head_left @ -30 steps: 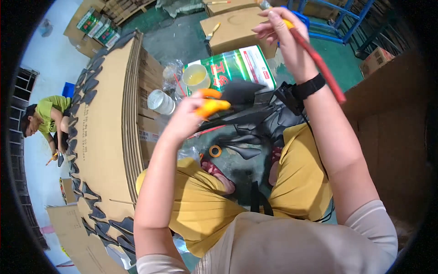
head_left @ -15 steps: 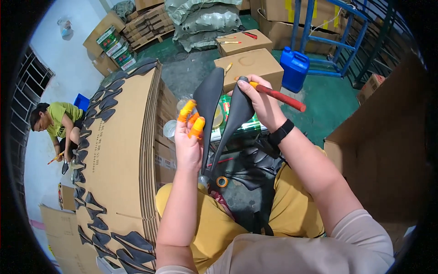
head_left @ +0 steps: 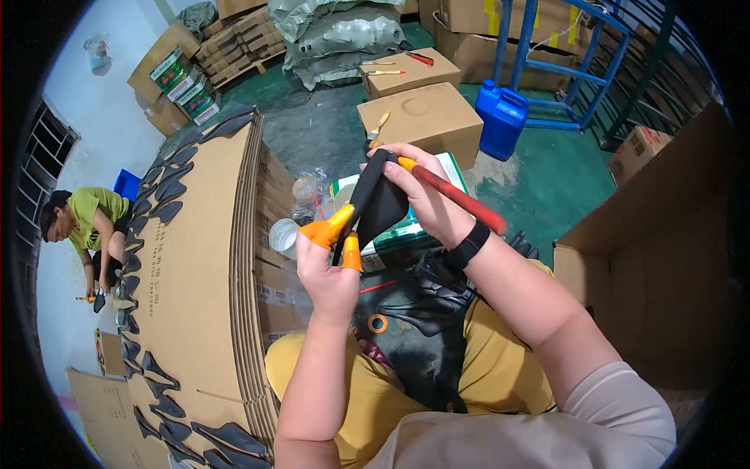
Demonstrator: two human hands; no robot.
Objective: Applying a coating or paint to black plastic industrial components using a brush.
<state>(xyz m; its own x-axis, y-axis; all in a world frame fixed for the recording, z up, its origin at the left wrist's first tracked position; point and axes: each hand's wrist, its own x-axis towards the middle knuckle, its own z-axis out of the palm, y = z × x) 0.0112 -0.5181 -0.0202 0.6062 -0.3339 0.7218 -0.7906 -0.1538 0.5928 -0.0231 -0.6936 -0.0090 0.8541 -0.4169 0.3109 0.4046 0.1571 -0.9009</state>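
– what is held?
– a black piece (head_left: pixel 387 207), clamped low between the capped fingers (head_left: pixel 333 224) of the left hand (head_left: pixel 326 275), high by the right hand (head_left: pixel 428 191), where a brush (head_left: pixel 461 199) is gripped.
– containers?
– by the stack (head_left: pixel 195 258), a cup (head_left: pixel 284 239) is seen; its contents cannot be told.
– edges?
– the left hand is flanked by the stack's; floor (head_left: pixel 539 178) is shown below the jug (head_left: pixel 501 119).
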